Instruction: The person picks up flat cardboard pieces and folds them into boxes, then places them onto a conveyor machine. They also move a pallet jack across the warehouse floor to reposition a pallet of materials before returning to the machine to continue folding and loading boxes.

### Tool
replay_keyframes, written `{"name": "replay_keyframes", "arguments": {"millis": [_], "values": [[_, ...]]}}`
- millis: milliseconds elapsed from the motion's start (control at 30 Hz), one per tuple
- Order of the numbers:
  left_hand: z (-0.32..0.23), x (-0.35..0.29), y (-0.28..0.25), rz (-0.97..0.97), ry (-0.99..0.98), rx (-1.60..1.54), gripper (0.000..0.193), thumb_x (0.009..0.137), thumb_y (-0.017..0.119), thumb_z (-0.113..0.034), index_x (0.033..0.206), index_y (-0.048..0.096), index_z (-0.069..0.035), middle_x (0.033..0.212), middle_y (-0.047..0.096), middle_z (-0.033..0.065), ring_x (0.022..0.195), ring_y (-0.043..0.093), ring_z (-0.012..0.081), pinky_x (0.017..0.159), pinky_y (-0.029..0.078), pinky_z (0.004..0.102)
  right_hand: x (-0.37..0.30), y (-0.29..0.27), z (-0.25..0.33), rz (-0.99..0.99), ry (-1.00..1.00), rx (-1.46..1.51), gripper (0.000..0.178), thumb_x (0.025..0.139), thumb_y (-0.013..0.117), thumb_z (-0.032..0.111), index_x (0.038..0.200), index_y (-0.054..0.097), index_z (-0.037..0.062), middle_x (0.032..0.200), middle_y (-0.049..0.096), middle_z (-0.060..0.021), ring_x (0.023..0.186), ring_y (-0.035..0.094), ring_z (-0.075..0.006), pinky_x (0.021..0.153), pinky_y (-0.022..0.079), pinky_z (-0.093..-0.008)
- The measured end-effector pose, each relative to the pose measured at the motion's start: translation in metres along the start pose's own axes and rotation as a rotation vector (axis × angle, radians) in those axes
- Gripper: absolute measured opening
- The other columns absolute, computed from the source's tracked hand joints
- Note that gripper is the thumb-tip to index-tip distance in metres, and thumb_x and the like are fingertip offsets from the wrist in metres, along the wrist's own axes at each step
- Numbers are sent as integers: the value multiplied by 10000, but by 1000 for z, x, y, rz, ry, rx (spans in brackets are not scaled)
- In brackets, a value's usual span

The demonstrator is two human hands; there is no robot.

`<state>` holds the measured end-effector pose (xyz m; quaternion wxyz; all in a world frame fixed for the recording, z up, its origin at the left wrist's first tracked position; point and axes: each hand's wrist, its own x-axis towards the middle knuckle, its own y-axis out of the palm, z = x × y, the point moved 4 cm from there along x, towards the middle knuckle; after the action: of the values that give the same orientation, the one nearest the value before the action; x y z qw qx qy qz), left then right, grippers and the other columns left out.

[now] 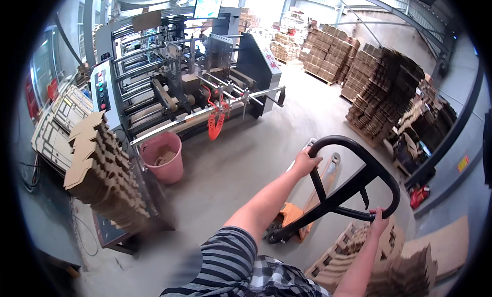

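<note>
I have one view only, from the head camera, looking down and forward over my own arms. Nearest, at the lower edge, is my striped sleeve (pixel 225 261); the pallet jack handle (pixel 353 174) sits just beyond. The big machine (pixel 184 76) lies far left, stacked cardboard (pixel 384 92) far right. Straight edges bend toward the rim.

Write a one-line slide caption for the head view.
Both hands, left hand and right hand, grip a pallet jack's black loop handle beside a carton-folding machine.
</note>
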<state>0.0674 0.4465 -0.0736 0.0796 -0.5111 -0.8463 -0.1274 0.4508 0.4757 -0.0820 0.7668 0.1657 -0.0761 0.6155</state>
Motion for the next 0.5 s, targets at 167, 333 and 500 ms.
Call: {"name": "replay_keyframes", "arguments": {"millis": [167, 333, 500], "values": [[67, 127, 56, -89, -27, 102, 317, 759, 691, -137, 1026, 569, -20, 652, 566, 81, 520, 577, 158, 502, 495, 319, 142, 15, -89, -59, -35, -155, 149, 853, 584, 104, 899, 471, 19, 658, 606, -95, 595, 568, -145, 600, 460, -268], [95, 238, 95, 9, -37, -31, 208, 769, 670, -124, 858, 521, -9, 646, 566, 43, 530, 595, 140, 507, 498, 288, 227, 71, -111, -119, -88, -61, 145, 824, 609, 89, 863, 488, 20, 657, 596, -93, 569, 590, -183, 591, 470, -288], [130, 323, 145, 112, 38, 4, 215, 774, 667, -155, 843, 511, -23, 654, 573, 52, 584, 610, 137, 577, 495, 282, 342, 87, -153, -117, 52, -59, 119, 836, 593, 89, 867, 497, 26, 676, 588, -78, 609, 603, -177, 594, 509, -291]]}}
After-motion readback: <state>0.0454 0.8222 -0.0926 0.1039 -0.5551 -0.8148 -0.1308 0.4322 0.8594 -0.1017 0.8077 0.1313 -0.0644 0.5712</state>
